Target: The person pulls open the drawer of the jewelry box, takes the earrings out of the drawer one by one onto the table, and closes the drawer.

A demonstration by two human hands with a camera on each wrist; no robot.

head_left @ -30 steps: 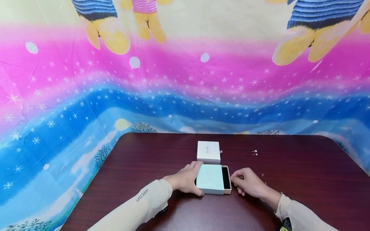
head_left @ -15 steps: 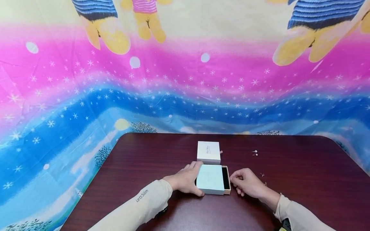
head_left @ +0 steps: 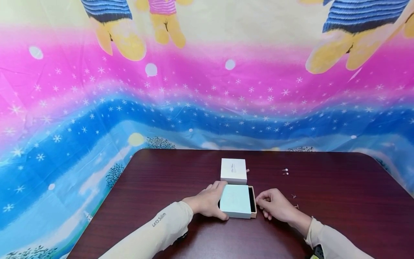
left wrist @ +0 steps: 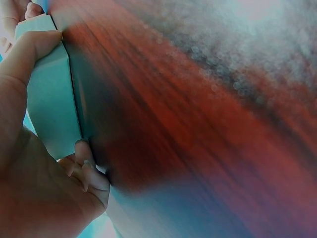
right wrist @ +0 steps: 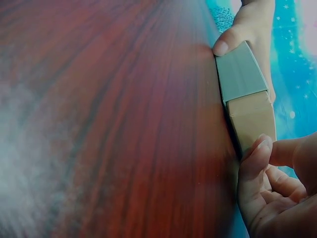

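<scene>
A pale mint slide-out gift box (head_left: 236,200) lies flat on the dark red-brown table, its kraft-coloured drawer (head_left: 254,201) with black lining sticking out a little on the right. Around the left end of the sleeve, my left hand (head_left: 208,201) grips the box; in the left wrist view the thumb (left wrist: 47,42) lies along the near side. My right hand (head_left: 276,204) has its fingers curled, with thumb and forefinger together at the drawer's outer end. In the right wrist view the thumb tip (right wrist: 260,153) meets the drawer end; whatever is between the fingertips is hidden.
Directly behind the mint box stands a white box (head_left: 233,170) with printed script and a small tab on its right. Two pearl stud earrings (head_left: 286,169) lie at the back right. Small metal studs (head_left: 293,196) lie beyond my right wrist. A patterned cloth (head_left: 207,90) hangs behind the table.
The drawer has slid slightly leftward into the mint sleeve, and my right hand has moved left with it. My left hand and the sleeve have stayed in place.
</scene>
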